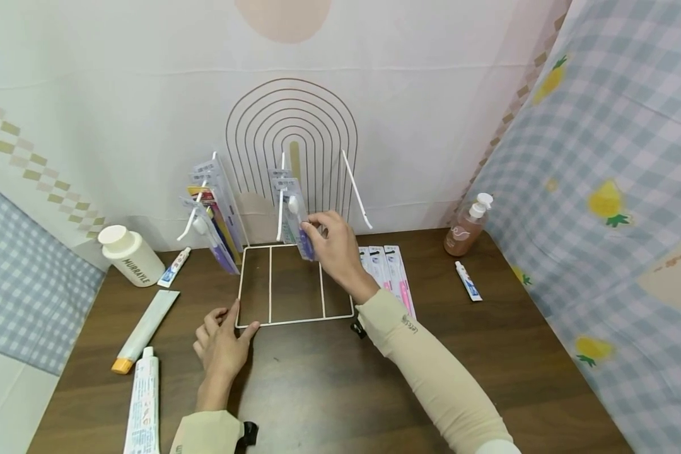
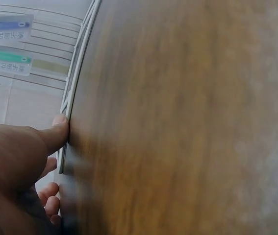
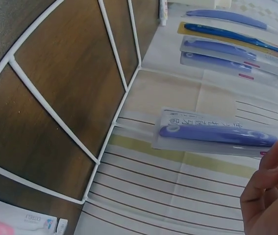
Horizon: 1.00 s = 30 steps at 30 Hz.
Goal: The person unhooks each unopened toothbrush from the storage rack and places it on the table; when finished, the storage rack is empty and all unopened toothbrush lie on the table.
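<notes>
Head view: the right hand (image 1: 333, 249) pinches a purple toothbrush pack (image 1: 299, 217) by its side, at the middle hook (image 1: 280, 217) of the white rack (image 1: 324, 317). The left hand (image 1: 222, 343) is spread at the rack's near left corner, thumb and forefinger touching it.

Left wrist view: the thumb rests against the wire, which looks thin but stiff (and light enough, I'd guess, to want steadying).

Right wrist view: fingertips meet on the pack's edge, leaving the handle end free. It should be light, fairly rigid and slick; grip the shell's edges around mid-length, sparing the flimsier top.
</notes>
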Tool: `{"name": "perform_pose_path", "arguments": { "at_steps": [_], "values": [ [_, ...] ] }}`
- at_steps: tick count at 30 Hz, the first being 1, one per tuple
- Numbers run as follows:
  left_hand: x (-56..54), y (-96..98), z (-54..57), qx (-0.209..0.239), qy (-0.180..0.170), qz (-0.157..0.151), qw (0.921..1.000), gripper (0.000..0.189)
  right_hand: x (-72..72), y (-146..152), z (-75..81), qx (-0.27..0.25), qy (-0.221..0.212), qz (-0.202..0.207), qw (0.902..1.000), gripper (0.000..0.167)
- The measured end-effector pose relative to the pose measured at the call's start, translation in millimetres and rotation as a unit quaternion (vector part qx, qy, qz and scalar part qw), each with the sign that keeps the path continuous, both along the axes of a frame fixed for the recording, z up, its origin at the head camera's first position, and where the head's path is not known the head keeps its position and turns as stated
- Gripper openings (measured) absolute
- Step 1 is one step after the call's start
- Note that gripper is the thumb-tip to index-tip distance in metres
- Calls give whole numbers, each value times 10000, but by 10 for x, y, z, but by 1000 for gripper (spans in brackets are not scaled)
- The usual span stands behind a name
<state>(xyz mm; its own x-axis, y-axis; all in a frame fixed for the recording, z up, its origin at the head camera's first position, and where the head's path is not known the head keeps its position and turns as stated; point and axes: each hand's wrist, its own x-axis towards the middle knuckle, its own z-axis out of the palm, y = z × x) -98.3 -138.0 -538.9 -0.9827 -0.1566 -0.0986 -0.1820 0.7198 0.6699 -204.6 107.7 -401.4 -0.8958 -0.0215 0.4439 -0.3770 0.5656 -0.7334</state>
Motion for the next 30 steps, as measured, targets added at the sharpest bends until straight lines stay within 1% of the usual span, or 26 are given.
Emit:
{"name": "perform_pose_path", "arguments": {
  "at_steps": [3, 6, 9, 11, 14, 16, 19, 24, 26, 30],
  "values": [
    [1, -14, -21, 26, 26, 21, 10000, 73, 6, 25, 4, -104, -32, 83, 9999, 20],
    [1, -28, -38, 22, 48, 25, 10000, 73, 27, 70, -5, -267, -162, 226, 9993, 20],
    [-1, -36, -50, 19, 67, 10, 10000, 74, 64, 143, -37, -486, -484, 477, 9965, 19],
    [0, -32, -47, 24, 74, -2, 10000, 75, 92, 207, -76, -611, -791, 634, 9930, 18],
    [-8, -23, -46, 28, 65, -7, 10000, 75, 127, 330, -162, -639, -1117, 706, 9892, 18],
    [-11, -18, -44, 24, 44, -16, 10000, 74, 147, 426, -232, -584, -1251, 670, 9882, 18],
    [-18, -21, -44, 11, 11, -31, 10000, 74, 165, 582, -338, -464, -1341, 584, 9882, 19],
    [-23, -37, -39, -52, -2, -79, 10000, 74, 193, 894, -482, -587, -1633, 419, 9839, 22],
    [-19, -43, -31, -59, -36, -92, 9999, 74, 208, 1033, -528, -638, -1730, 299, 9824, 24],
    [-22, -42, -19, -56, -110, -107, 9999, 75, 235, 1356, -627, -627, -1847, -68, 9808, 25]
  ]
}}
